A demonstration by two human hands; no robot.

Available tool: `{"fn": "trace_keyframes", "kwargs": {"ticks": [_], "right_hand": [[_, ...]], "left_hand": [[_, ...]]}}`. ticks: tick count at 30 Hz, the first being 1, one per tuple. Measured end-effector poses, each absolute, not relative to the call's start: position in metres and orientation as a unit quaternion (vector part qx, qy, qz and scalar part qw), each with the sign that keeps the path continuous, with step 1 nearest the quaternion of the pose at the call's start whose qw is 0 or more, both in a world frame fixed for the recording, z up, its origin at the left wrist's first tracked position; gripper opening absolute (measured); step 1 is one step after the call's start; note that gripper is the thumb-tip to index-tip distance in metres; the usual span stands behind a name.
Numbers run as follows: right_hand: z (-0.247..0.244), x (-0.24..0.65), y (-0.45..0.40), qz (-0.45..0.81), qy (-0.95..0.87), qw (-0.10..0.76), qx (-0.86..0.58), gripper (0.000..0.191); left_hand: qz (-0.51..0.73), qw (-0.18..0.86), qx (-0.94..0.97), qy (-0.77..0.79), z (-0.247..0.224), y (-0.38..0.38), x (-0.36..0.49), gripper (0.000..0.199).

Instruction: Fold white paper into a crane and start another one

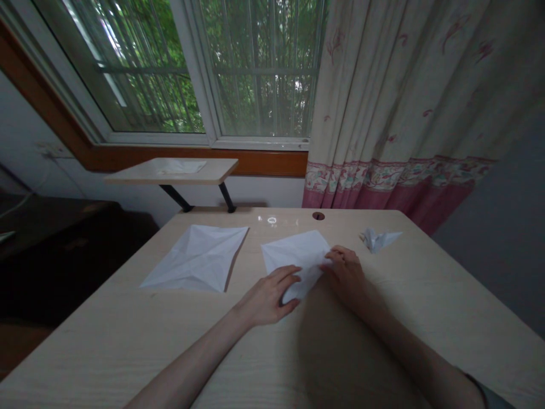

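A creased white sheet of paper point(296, 250) lies on the light wood table in front of me. My left hand point(270, 295) holds its lower left side, the fingers curved over the paper and the thumb near the bottom corner. At the right edge, my right hand point(347, 272) has its fingers bent and pressed together on the same sheet; part of that edge is hidden beneath them. To the left rests a larger unfolded white sheet point(198, 258) with crossing creases. A small folded paper figure point(378, 240) stands on the right.
The table point(238, 369) carries a raised shelf point(140, 170) at the back left, on black legs, with a white paper point(183, 166) on top. A round cable hole point(318, 216) sits at the rear edge. Behind are a window and a patterned curtain point(361, 113).
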State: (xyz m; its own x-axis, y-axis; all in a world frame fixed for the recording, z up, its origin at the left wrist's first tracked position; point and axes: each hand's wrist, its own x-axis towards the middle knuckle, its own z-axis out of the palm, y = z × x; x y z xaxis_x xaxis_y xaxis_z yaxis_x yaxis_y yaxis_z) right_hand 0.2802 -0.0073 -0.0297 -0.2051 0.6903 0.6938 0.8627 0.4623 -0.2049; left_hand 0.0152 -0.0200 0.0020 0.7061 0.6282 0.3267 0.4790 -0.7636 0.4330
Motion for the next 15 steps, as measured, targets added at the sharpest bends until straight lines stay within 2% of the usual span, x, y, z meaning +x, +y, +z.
{"fn": "trace_keyframes", "kwargs": {"ticks": [6,11,15], "right_hand": [[-0.0338,0.2807,-0.0063,-0.055,-0.783,0.375,-0.493,0.031],[-0.0359,0.2798,-0.0062,-0.036,-0.793,0.358,-0.492,0.036],[-0.0347,0.2794,-0.0069,-0.032,-0.810,0.342,-0.474,0.039]], "left_hand": [[0.217,0.161,0.913,0.307,0.0065,-0.0205,0.0147,0.036],[0.222,0.169,0.912,0.301,0.0074,-0.0220,0.0162,0.020],[0.239,0.169,0.912,0.286,0.0046,-0.0218,0.0171,0.016]]}}
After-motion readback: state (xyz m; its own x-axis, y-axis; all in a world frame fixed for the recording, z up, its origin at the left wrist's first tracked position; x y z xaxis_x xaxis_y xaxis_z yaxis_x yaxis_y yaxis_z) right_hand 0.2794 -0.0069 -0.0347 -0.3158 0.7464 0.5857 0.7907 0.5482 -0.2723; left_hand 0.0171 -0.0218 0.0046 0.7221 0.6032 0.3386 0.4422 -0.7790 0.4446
